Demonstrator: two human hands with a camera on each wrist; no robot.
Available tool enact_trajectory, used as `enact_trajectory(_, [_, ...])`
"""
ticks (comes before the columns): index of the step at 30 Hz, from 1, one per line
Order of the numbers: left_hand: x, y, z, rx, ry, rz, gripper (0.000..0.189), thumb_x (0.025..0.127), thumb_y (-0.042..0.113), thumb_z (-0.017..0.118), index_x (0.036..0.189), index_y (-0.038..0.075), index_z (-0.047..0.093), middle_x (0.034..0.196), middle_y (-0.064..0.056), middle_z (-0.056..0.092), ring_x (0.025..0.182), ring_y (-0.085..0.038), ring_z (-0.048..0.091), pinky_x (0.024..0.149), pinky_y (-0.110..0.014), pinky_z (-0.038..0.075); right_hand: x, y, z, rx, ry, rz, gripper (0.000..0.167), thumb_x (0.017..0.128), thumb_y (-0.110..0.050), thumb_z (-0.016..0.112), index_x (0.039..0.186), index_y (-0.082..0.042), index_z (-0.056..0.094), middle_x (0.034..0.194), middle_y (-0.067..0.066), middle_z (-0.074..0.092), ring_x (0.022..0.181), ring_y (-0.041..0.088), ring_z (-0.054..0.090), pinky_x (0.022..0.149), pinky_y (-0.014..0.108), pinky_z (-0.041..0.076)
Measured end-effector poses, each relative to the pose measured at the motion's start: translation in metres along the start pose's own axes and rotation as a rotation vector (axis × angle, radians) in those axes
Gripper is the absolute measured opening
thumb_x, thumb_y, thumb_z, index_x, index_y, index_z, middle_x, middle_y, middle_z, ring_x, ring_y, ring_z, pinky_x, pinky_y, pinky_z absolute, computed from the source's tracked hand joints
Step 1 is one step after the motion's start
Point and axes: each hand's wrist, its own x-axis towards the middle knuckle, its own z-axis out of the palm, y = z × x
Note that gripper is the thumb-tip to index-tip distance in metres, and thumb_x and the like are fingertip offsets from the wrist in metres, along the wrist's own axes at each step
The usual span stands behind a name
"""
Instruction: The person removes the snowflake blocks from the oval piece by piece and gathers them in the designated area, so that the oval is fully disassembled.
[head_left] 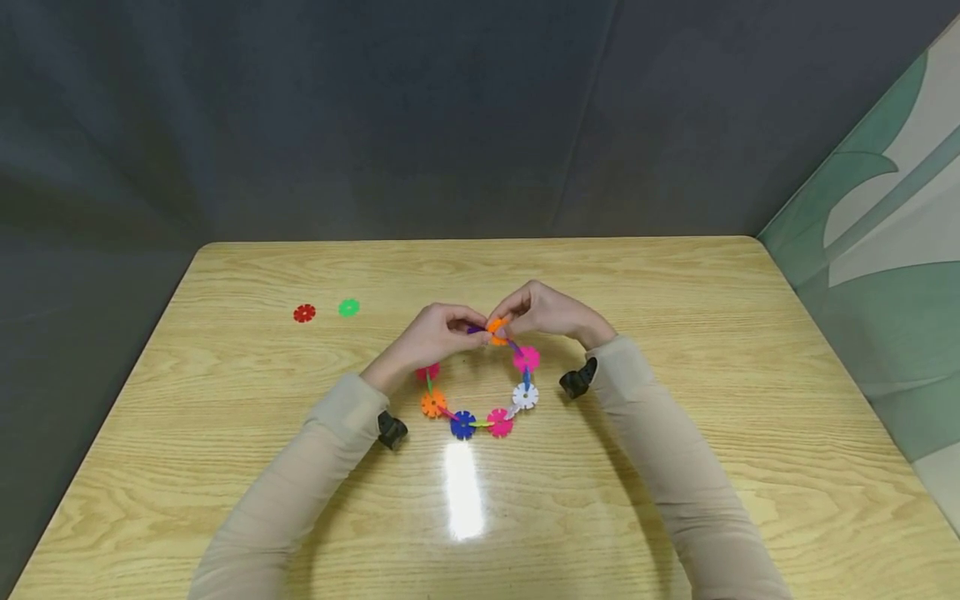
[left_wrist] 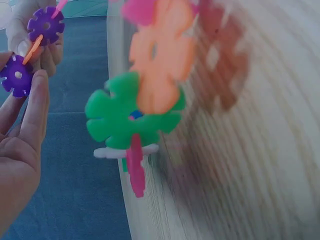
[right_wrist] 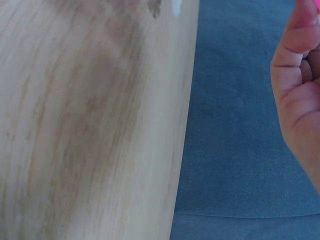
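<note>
Both hands meet at the far side of a ring of slotted, flower-shaped plastic discs. My left hand [head_left: 442, 335] pinches a purple disc [left_wrist: 17, 76] between thumb and fingers. Against it, my right hand [head_left: 546, 312] pinches an orange disc [head_left: 496, 332], slotted to the purple one. From there the chain runs on through another purple disc [left_wrist: 46, 25], a pink disc [head_left: 527, 359] and a white disc [head_left: 526, 396]. Along the near side lie a blue disc [head_left: 462, 425] and a pink one. A green disc [left_wrist: 117, 117] sits near the left wrist. Fingers partly hide the joint.
A loose red disc [head_left: 304, 313] and a loose green disc [head_left: 348, 307] lie on the wooden table [head_left: 225, 400] at the far left. Dark cloth [head_left: 405, 125] hangs behind the table's far edge. A patterned curtain [head_left: 900, 250] stands at the right.
</note>
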Motion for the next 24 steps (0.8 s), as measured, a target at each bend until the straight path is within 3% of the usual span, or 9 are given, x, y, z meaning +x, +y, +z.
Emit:
enact_trajectory(7, [-0.004,-0.006,-0.011,-0.043,-0.039,-0.029,0.033,0.091,0.018,0.064,0.121,0.004,0.064,0.121,-0.013,0.066,0.101,-0.019,0.063,0.084,-0.026,0.054,-0.008,0.003,-0.007,-0.022,0.011,0.022,0.025,0.085,-0.002,0.064,0.107,0.008,0.068,0.077,-0.007,0.073,0.067,0.01,0.064,0.075,0.033,0.054])
enact_trajectory(12, [-0.011,-0.019,-0.032,-0.12,0.072,-0.106,0.043,0.091,0.018,0.066,0.131,0.008,0.057,0.125,-0.01,0.063,0.103,-0.019,0.059,0.083,-0.031,0.052,-0.019,0.009,-0.019,-0.032,0.115,0.073,0.026,0.086,-0.005,0.066,0.109,0.006,0.067,0.08,-0.009,0.073,0.073,0.008,0.064,0.078,0.032,0.053])
enact_trajectory(16, [-0.014,-0.027,-0.043,-0.127,0.141,-0.132,0.049,0.089,0.018,0.068,0.136,0.012,0.053,0.131,-0.007,0.059,0.106,-0.021,0.058,0.084,-0.032,0.051,-0.022,0.012,-0.025,-0.031,0.144,0.077,0.028,0.088,-0.009,0.066,0.112,0.005,0.066,0.083,-0.012,0.072,0.079,0.008,0.063,0.082,0.032,0.054])
enact_trajectory(20, [-0.014,-0.031,-0.048,-0.133,0.208,-0.15,0.051,0.089,0.015,0.067,0.137,0.008,0.049,0.135,-0.011,0.055,0.113,-0.027,0.058,0.089,-0.032,0.053,-0.022,0.013,-0.027,-0.026,0.15,0.077,0.03,0.088,-0.013,0.066,0.114,0.004,0.065,0.083,-0.013,0.071,0.08,0.009,0.063,0.083,0.033,0.054])
enact_trajectory(24, [-0.014,-0.035,-0.051,-0.188,0.289,-0.188,0.047,0.089,0.009,0.066,0.13,0.0,0.048,0.127,-0.018,0.055,0.113,-0.031,0.059,0.093,-0.035,0.053,-0.022,0.014,-0.028,-0.008,0.182,0.068,0.033,0.088,-0.014,0.066,0.117,0.003,0.065,0.084,-0.013,0.071,0.078,0.008,0.063,0.079,0.031,0.054])
